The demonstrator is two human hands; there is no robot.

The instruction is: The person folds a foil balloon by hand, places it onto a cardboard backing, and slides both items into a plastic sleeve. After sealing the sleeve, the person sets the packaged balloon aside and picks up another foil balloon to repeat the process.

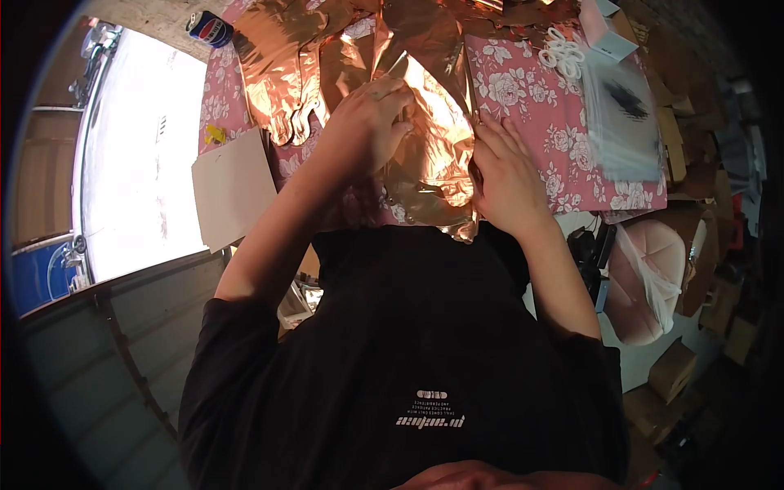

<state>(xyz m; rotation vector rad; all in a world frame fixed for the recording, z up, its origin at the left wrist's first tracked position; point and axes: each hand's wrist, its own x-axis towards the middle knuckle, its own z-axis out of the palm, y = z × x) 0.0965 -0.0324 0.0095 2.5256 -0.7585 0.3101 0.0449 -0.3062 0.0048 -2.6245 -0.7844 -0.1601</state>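
Observation:
A shiny copper-coloured foil piece (437, 135) lies on the pink floral tablecloth in front of me, its lower end at the table's near edge. On its upper left part rests my left hand (371, 122), with the fingers bent and the thumb apart. Flat along the foil's right edge is my right hand (508, 171), its fingers stretched out. More copper foil pieces (282, 73) lie to the left, several of them overlapping. Whether my left fingertips pinch any foil is hard to see.
A blue can (210, 30) stands at the back left, near a yellow item (215, 135) and beige cardboard (234, 189). White looped bands (563, 54), a white box (606, 33) and clear plastic bags (622, 122) lie on the right. A pink cushioned seat (649, 282) is below.

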